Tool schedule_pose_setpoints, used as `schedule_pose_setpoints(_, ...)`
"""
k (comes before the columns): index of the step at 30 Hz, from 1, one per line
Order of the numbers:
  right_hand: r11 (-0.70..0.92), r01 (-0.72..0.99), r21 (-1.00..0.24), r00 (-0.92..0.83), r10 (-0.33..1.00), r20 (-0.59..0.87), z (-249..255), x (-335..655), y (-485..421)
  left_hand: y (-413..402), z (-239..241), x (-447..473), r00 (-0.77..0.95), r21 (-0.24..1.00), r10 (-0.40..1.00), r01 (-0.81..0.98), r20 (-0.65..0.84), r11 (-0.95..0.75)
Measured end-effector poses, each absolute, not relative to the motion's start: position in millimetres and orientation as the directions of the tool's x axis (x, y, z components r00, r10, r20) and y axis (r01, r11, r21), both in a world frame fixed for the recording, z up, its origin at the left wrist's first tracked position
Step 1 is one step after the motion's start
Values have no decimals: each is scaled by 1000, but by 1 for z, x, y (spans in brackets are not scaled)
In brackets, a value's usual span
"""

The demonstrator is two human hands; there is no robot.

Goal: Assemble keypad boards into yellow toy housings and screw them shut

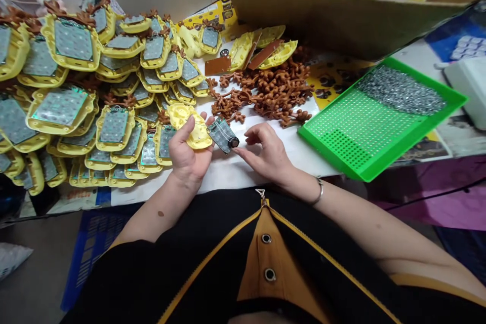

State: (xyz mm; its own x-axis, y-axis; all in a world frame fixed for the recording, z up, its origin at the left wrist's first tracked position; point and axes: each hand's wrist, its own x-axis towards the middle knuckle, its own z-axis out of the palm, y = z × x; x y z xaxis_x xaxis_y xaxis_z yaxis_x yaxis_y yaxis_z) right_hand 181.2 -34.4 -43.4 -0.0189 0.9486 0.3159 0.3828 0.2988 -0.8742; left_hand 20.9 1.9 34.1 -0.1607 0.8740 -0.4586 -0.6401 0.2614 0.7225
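My left hand is closed around a yellow plastic toy shell, held just above the white table near its front edge. A small grey circuit board with a black round speaker at its end hangs from the shell. My right hand is right beside it, fingers curled, fingertips pinching at the speaker end of the board. A silver bangle sits on my right wrist.
Stacks of yellow shells with grey boards cover the left of the table. A heap of brown antler pieces lies behind my hands. A green tray with metal screws is at right. A cardboard box of yellow parts stands behind.
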Motion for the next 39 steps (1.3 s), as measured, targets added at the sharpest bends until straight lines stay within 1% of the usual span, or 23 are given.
schedule_pose_setpoints(1,366,440,-820,-41,920,389,-43,181,-34,2,34,23,-159,715,872,-648,-463,261)
schedule_pose_setpoints(3,437,490,-754,-75,883,463,-43,180,-33,2,35,25,-144,700,868,-660,-476,274)
schedule_pose_setpoints(8,470,531,-704,-72,854,516,-46,181,-32,-1,36,25,-114,700,867,-646,-485,306)
schedule_pose_setpoints(11,534,546,-646,-108,809,578,-42,193,-33,-5,34,18,15,725,895,-580,-446,371)
schedule_pose_setpoints(12,569,570,-593,-129,775,619,-38,200,-35,-7,33,14,77,747,906,-540,-416,389)
schedule_pose_setpoints(13,608,605,-515,-166,728,665,-34,207,-36,-9,32,10,145,773,913,-491,-381,401)
schedule_pose_setpoints(15,679,659,-325,-297,631,716,-23,223,-41,-12,29,1,296,823,897,-375,-329,426)
schedule_pose_setpoints(16,708,659,-254,-373,601,706,-15,230,-43,-14,28,-3,371,838,871,-315,-322,445)
schedule_pose_setpoints(17,729,646,-227,-433,594,678,-7,236,-45,-15,27,-5,441,846,836,-259,-327,467)
schedule_pose_setpoints(18,737,630,-243,-464,609,644,1,240,-47,-16,27,-7,502,848,797,-209,-335,488)
schedule_pose_setpoints(20,724,594,-350,-481,669,567,17,244,-48,-18,25,-8,603,849,722,-135,-339,511)
schedule_pose_setpoints(22,700,560,-443,-492,712,501,28,243,-46,-20,24,-4,684,850,655,-97,-321,517)
schedule_pose_setpoints(23,698,551,-458,-504,715,484,32,241,-44,-20,24,-1,714,849,630,-93,-307,520)
schedule_pose_setpoints(26,716,573,-399,-504,692,517,33,234,-40,-23,22,7,740,836,602,-101,-299,540)
schedule_pose_setpoints(29,715,610,-342,-424,659,621,26,224,-38,-25,22,13,709,819,621,-109,-333,564)
schedule_pose_setpoints(32,664,652,-366,-287,663,691,18,215,-41,-26,22,15,681,806,639,-121,-357,580)
schedule_pose_setpoints(34,619,670,-408,-216,690,691,14,210,-42,-27,20,16,661,800,653,-131,-370,586)
schedule_pose_setpoints(36,586,685,-432,-185,714,676,11,206,-42,-27,18,17,642,797,670,-147,-373,585)
schedule_pose_setpoints(39,551,724,-416,-177,730,660,7,204,-41,-28,10,19,627,790,687,-179,-367,586)
